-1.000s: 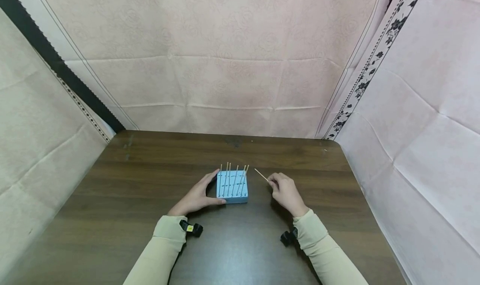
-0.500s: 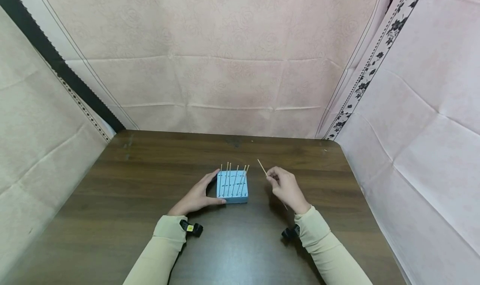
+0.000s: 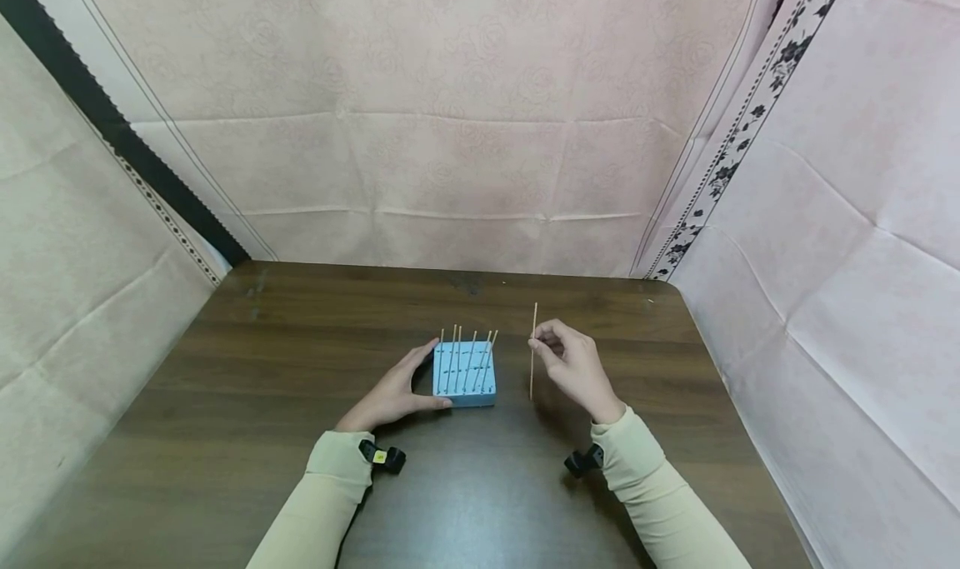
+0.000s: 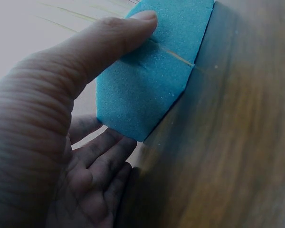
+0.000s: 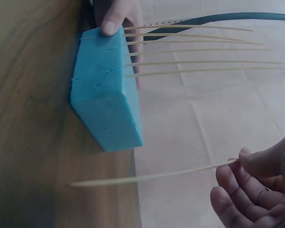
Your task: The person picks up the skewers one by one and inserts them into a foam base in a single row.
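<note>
A light blue foam block (image 3: 472, 401) lies on the brown table, with several thin wooden skewers (image 5: 204, 50) standing up from its top face. My left hand (image 3: 397, 390) grips the block from the left, thumb (image 4: 133, 33) on the near side and fingers round the far side. To the right of the block, my right hand (image 3: 573, 365) pinches one loose skewer (image 3: 532, 369) between thumb and fingertips. That skewer is upright in the head view, apart from the block, its lower end above or near the table; contact cannot be told.
The wooden table (image 3: 300, 369) has its far edge against a pale patterned cloth (image 3: 450, 136). More cloth (image 3: 862, 261) hangs on the right and left sides. Small holes and dents mark the block's sides in the right wrist view.
The loose skewer has turned from slanting to upright in my right hand, which has risen slightly. My left hand and the block have stayed in place.
</note>
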The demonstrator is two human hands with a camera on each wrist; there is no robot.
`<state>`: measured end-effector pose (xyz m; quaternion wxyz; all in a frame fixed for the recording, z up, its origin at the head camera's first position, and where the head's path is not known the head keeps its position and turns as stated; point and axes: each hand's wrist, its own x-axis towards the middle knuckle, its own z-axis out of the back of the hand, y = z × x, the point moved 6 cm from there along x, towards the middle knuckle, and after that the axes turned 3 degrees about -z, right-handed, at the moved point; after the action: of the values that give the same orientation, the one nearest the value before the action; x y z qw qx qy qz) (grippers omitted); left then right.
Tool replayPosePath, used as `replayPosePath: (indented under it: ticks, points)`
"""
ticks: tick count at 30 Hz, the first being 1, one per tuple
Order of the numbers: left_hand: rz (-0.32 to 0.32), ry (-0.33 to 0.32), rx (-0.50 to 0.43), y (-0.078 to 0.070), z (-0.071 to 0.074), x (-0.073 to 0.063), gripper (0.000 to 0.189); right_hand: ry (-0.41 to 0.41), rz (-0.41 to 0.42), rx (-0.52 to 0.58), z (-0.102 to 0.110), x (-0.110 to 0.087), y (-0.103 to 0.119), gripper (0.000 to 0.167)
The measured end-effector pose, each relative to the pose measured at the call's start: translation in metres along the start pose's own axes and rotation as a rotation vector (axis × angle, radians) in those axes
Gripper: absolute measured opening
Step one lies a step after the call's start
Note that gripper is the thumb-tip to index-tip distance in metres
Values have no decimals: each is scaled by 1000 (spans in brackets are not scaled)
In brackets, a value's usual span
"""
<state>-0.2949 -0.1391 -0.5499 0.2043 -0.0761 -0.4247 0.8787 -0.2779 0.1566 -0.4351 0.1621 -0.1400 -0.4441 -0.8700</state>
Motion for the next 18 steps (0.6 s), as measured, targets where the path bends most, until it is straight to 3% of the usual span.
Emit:
replayPosePath:
  ticks: [18]
  points:
    - [1,0,-3,-4,1,-1,116,-23,139,185,4,1,41,8]
